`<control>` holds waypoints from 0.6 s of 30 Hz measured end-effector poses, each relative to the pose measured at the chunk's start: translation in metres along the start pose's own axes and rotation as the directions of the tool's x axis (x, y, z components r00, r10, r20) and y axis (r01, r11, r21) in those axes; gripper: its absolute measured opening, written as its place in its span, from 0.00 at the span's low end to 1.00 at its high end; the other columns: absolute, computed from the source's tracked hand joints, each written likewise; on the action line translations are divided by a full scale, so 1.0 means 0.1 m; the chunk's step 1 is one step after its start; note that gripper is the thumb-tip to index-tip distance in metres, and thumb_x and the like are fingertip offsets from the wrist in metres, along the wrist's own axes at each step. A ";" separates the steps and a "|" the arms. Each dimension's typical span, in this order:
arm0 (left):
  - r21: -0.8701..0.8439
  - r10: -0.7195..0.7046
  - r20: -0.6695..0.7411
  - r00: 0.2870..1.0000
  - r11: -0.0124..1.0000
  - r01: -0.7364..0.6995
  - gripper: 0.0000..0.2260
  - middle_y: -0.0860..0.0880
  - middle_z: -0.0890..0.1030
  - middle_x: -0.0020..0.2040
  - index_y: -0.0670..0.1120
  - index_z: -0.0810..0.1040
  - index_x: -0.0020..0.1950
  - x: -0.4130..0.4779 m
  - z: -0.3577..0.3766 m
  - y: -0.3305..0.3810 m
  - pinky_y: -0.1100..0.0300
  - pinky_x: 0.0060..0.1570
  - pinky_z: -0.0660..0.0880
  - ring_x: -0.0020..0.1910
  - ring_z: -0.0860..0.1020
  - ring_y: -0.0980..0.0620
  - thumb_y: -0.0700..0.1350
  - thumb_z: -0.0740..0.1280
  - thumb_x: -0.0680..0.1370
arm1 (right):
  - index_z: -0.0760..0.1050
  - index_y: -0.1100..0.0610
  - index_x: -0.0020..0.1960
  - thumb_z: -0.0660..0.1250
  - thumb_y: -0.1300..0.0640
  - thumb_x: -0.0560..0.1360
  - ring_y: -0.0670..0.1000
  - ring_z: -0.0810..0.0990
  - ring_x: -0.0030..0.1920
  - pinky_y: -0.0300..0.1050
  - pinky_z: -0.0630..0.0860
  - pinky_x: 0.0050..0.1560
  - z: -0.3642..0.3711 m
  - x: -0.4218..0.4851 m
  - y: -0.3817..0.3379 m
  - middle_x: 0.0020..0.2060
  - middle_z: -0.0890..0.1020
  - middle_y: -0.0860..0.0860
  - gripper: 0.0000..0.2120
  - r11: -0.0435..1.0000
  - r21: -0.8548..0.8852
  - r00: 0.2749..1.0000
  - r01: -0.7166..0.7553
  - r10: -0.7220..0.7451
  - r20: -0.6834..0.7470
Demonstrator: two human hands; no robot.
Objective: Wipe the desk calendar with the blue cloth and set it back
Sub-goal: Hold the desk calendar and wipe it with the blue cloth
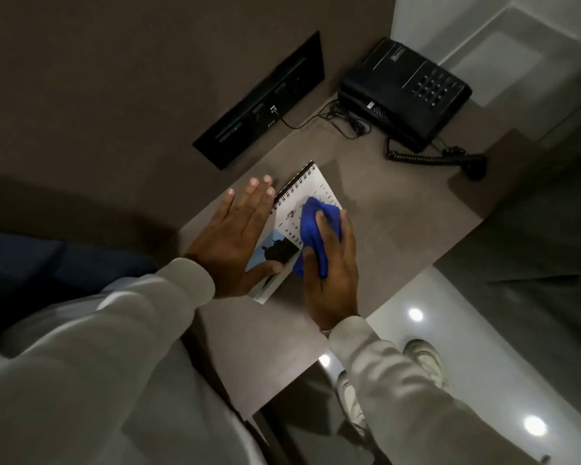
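The desk calendar (304, 193) is a white spiral-bound pad with a picture at its near end; it lies flat on the brown desk (389, 223). My left hand (235, 236) rests flat on the calendar's left side, fingers spread, thumb across the picture. My right hand (331, 273) presses a bunched blue cloth (316, 226) onto the calendar's right half. The cloth and both hands hide much of the page.
A black desk phone (406, 92) stands at the desk's far right corner, its coiled cord and handset (463, 161) lying in front of it. A black socket panel (262, 105) sits in the wall behind the calendar. Glossy floor and my shoes (423, 360) show beyond the desk's right edge.
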State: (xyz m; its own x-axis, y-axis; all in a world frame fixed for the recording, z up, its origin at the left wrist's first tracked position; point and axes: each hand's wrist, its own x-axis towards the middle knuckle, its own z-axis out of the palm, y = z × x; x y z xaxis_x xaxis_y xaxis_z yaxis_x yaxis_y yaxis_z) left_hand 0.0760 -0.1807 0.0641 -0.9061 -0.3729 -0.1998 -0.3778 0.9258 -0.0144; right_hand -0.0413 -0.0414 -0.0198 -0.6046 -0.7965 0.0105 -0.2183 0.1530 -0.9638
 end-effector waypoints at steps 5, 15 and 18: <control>-0.053 0.010 0.029 1.000 0.999 -0.008 0.45 0.42 0.43 0.79 0.41 0.40 0.77 0.03 0.08 -0.06 0.51 0.77 0.39 0.78 0.39 0.48 0.67 0.58 0.74 | 0.53 0.41 0.77 0.58 0.53 0.83 0.54 0.53 0.79 0.40 0.59 0.74 0.40 0.19 0.03 0.80 0.50 0.56 0.26 0.998 0.063 0.987 0.015 -0.005 -0.159; -0.213 0.011 0.029 1.000 0.977 -0.004 0.44 0.49 0.38 0.77 0.46 0.36 0.75 0.06 0.10 -0.07 0.50 0.77 0.39 0.77 0.36 0.51 0.72 0.49 0.72 | 0.58 0.49 0.76 0.54 0.47 0.83 0.59 0.54 0.80 0.58 0.62 0.76 0.91 -0.31 0.25 0.79 0.55 0.63 0.22 0.996 0.054 0.985 0.067 -0.057 -0.163; -0.217 0.015 0.034 0.999 0.976 -0.007 0.44 0.48 0.38 0.78 0.46 0.35 0.75 0.06 0.10 -0.07 0.49 0.77 0.40 0.78 0.37 0.50 0.71 0.51 0.72 | 0.54 0.39 0.77 0.57 0.53 0.83 0.55 0.52 0.80 0.50 0.58 0.78 0.80 0.01 0.18 0.80 0.53 0.60 0.26 0.995 0.073 0.970 0.069 -0.050 -0.240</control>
State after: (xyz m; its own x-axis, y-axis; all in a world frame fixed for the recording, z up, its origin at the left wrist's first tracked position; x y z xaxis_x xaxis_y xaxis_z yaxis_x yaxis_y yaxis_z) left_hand 0.0755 -0.1884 0.0531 -0.9047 -0.3567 -0.2330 -0.4035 0.8930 0.1996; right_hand 0.0157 -0.0861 -0.0585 -0.7591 -0.6395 0.1219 -0.2028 0.0542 -0.9777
